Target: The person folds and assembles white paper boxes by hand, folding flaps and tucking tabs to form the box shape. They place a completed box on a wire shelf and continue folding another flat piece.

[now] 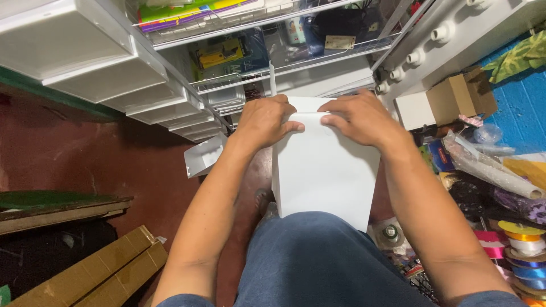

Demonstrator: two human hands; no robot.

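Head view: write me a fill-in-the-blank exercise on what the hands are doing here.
1. Both hands, the left hand and the right hand, press on the top edge of a ____ paper bag.
2. The bag rests on the person's ____, clad in blue jeans.
3. Spools of ____ lie at the right edge.
4. A brown ____ box sits beyond the right hand.

Missing words: white; lap; ribbon; cardboard

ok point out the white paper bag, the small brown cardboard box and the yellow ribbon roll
white paper bag (324, 176), head view, middle of its front face
small brown cardboard box (452, 98), head view, its front side
yellow ribbon roll (520, 229), head view, its top edge
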